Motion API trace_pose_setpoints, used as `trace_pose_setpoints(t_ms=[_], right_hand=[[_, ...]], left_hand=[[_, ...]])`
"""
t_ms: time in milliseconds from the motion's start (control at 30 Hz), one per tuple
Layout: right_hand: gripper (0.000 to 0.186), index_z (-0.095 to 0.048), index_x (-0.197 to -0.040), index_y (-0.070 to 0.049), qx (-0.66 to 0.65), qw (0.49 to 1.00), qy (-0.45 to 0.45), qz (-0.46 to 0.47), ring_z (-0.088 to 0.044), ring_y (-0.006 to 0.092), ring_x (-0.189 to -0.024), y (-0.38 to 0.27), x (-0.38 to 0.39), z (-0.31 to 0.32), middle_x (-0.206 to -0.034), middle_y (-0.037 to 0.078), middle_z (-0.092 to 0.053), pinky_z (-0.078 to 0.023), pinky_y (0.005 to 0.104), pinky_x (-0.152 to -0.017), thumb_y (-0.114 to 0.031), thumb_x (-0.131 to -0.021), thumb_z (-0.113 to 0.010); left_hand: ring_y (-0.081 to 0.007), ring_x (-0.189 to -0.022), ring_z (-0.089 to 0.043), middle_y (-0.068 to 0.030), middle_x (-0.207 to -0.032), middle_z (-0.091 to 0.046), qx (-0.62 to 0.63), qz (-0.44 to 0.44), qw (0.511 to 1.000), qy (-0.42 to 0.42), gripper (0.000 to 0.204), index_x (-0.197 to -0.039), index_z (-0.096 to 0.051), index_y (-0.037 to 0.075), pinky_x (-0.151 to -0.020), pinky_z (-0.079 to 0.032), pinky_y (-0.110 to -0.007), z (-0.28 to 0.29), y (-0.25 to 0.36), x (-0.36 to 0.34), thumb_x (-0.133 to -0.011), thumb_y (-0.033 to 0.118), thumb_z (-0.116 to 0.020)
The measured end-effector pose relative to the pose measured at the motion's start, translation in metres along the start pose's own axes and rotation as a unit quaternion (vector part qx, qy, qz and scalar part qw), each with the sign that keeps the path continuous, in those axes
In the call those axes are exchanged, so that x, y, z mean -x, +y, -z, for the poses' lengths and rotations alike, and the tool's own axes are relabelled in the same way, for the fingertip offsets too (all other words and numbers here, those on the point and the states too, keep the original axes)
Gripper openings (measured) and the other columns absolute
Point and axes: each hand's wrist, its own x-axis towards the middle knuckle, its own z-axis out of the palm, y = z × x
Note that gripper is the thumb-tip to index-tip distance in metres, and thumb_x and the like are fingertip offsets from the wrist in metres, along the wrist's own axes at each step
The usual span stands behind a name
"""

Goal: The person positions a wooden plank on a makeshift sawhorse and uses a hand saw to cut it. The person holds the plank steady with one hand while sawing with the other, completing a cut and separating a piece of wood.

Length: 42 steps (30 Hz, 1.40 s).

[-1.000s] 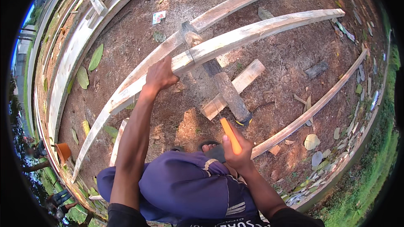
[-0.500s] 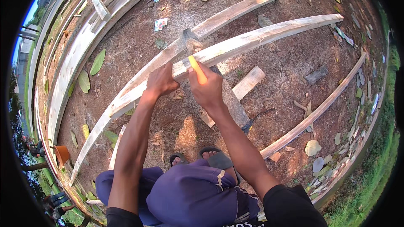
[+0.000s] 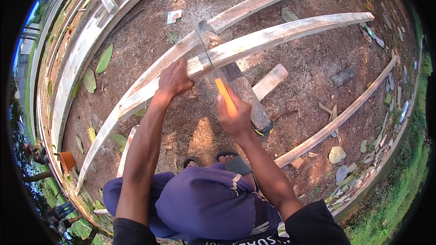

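Note:
My right hand (image 3: 235, 117) is closed around the orange handle of a handsaw (image 3: 226, 97). The saw's thin blade crosses a long pale wooden beam (image 3: 272, 35), its far end showing beyond the beam's far side. Just left of the blade, my left hand (image 3: 174, 80) grips the same beam, its fingers wrapped over the wood. Under the beam runs a thick log (image 3: 247, 100), set crosswise. A second wooden beam (image 3: 254, 9) lies behind the first, also over the log.
A short wood block (image 3: 270, 80) lies right of the log, with a black and yellow object (image 3: 265, 130) at the log's near end. A thin wooden strip (image 3: 340, 117) stretches along the right. Larger planks (image 3: 75, 81) and an orange pot (image 3: 67, 161) are at left. Dry leaves litter the soil.
My right hand has drawn the saw back toward my body, down and to the right, so the handle now stands off from the beam. My left hand stays on the beam.

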Motion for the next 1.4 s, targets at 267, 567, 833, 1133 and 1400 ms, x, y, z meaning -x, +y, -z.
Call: trace_pose_setpoints(t_ms=[267,567,833,1133,1400], right_hand=[[0.042,-0.061,-0.136,0.008,-0.037,0.996,-0.037,-0.075,-0.066,0.0128,-0.087,-0.023,-0.023,0.011,-0.113,0.019,-0.075,-0.056,0.0302,-0.080,-0.012,-0.100,-0.061],[0.044,-0.062,-0.140,0.001,-0.030,0.998,0.020,0.042,-0.074,0.0196,-0.088,-0.005,0.130,0.059,-0.119,0.017,-0.074,-0.059,0.0331,-0.082,-0.007,-0.097,-0.062],[0.042,-0.064,-0.137,0.000,0.003,0.998,0.049,0.048,-0.072,0.0158,-0.076,0.001,0.056,0.023,-0.089,0.017,-0.075,-0.057,0.0336,-0.069,-0.014,-0.098,-0.065],[0.039,-0.064,-0.134,0.000,-0.037,0.998,0.031,0.048,-0.069,0.0244,-0.068,-0.022,-0.051,0.008,-0.087,0.022,-0.072,-0.054,0.0365,-0.064,-0.019,-0.100,-0.063],[0.042,-0.063,-0.137,0.004,-0.029,0.997,0.037,0.059,-0.075,0.0197,-0.079,0.012,0.081,0.036,-0.100,0.020,-0.077,-0.058,0.0339,-0.069,-0.009,-0.097,-0.065]], left_hand=[[-0.0415,-0.086,-0.071,-0.0239,-0.095,-0.070,-0.031,-0.040,0.998,0.034,0.039,-0.106,-0.054,-0.005,-0.079,-0.058,-0.049,-0.004,0.003,-0.003,-0.073,0.012,-0.067],[-0.0423,-0.091,-0.070,-0.0297,-0.092,-0.070,0.025,0.006,0.996,-0.089,0.063,-0.118,-0.056,-0.012,-0.083,-0.056,-0.052,0.023,-0.019,-0.013,-0.066,0.022,-0.071],[-0.0442,-0.097,-0.071,-0.0309,-0.101,-0.072,0.050,-0.027,0.994,-0.091,0.064,-0.117,-0.063,-0.011,-0.088,-0.054,-0.048,0.030,-0.018,-0.019,-0.064,0.023,-0.075],[-0.0398,-0.098,-0.072,-0.0318,-0.104,-0.072,0.068,-0.070,0.992,-0.084,0.066,-0.120,-0.063,-0.011,-0.089,-0.056,-0.048,0.044,-0.006,-0.048,-0.066,0.024,-0.077],[-0.0424,-0.100,-0.071,-0.0332,-0.104,-0.072,0.064,-0.043,0.993,-0.090,0.072,-0.127,-0.060,-0.014,-0.092,-0.056,-0.044,0.015,-0.038,-0.030,-0.066,0.021,-0.075]])
